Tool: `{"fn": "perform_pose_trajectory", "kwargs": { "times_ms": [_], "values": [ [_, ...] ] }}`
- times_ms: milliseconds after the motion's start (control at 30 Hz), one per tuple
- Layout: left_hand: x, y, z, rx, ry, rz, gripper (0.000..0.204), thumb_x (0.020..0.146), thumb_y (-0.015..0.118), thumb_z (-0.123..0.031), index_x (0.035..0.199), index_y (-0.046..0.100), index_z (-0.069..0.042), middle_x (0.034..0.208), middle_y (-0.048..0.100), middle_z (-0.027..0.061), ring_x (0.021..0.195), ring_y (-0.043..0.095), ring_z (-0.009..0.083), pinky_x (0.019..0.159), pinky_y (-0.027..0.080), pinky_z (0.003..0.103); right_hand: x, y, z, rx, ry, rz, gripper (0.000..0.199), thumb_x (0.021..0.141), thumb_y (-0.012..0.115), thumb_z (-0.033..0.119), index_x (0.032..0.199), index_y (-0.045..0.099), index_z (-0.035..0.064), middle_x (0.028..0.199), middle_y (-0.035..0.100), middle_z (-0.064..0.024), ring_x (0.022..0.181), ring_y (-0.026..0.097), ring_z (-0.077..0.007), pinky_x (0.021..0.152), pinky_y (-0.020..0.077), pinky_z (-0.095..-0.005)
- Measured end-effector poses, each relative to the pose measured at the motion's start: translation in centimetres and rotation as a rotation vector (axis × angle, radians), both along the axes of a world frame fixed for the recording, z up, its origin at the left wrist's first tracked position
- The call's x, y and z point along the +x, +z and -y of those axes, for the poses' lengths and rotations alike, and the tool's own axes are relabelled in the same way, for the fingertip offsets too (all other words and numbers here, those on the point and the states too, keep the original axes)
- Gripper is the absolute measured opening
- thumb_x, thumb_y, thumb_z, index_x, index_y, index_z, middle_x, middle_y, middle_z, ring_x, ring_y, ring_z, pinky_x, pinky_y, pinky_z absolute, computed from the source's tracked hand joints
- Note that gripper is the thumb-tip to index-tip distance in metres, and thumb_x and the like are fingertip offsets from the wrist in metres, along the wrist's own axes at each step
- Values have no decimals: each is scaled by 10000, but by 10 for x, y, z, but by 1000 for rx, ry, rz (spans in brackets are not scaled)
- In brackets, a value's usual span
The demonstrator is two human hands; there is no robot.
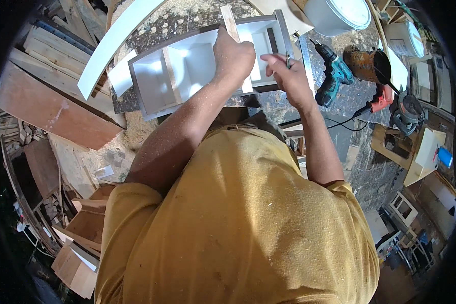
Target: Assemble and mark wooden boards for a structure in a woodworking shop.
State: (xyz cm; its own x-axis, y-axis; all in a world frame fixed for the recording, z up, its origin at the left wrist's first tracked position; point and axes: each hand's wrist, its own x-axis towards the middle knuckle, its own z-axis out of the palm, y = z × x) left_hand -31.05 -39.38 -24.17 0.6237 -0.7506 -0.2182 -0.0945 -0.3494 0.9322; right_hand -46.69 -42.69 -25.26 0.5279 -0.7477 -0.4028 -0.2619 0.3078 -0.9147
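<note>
Centrally, a shallow, boxy frame (192, 63) of pale inner panels and grey-brown edges is lying on the far side of the scene, its long far edge bowing gently and its inside dividing into compartments. A flat strip of bare wood (229, 23) is crossing it from far to near. The left hand (234, 54) is closing over this strip, mostly bunched and gripping it, its fingertips partly hidden. Just to the right, the right hand (289, 76) is half curling above the frame, one finger pointing left, and pinching a slim dark object (288, 61) too small to identify. Beneath, a dark, paint-spotted, dusty worktop (177, 17) is supporting everything. Farther left, a smooth white curved strip (119, 40) is arching. To the right, a teal-and-black drill (334, 73) is lying beside a rusty round can (362, 66); any lettering on the drill is too small to read. Beyond them, a white plastic bucket (339, 16) is standing. Nearest, a sawdust-flecked mustard shirt (238, 213) is filling the view.
</note>
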Motion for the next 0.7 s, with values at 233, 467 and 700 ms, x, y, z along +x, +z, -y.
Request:
{"fn": "perform_pose_trajectory", "kwargs": {
  "times_ms": [233, 467, 700],
  "values": [
    [-1, 6, 1, 8, -6, 2, 496, 713, 510, 9, 1193, 446, 114, 1007, 603, 313, 969, 618, 414, 859, 472, 447, -9, -48, -28, -644, 481, -302, 332, 819, 645, 219, 1114, 666, 67, 841, 661, -212, 765, 652, -344, 724, 511, -413],
    [0, 0, -2, -1, -12, -36, 494, 714, 508, 20, 1196, 445, 113, 983, 603, 289, 924, 632, 368, 807, 497, 417, 5, -45, -36, -664, 492, -608, 225, 858, 640, 286, 983, 706, 111, 842, 674, -163, 813, 648, -357, 716, 508, -454],
    [0, 0, -3, -22, 4, -80, 487, 718, 504, 24, 1193, 443, 114, 976, 604, 274, 892, 635, 334, 790, 497, 399, 5, -48, -43, -705, 456, -669, 229, 869, 631, 297, 993, 693, 114, 845, 677, -151, 801, 654, -344, 692, 509, -452]
  ]
}}
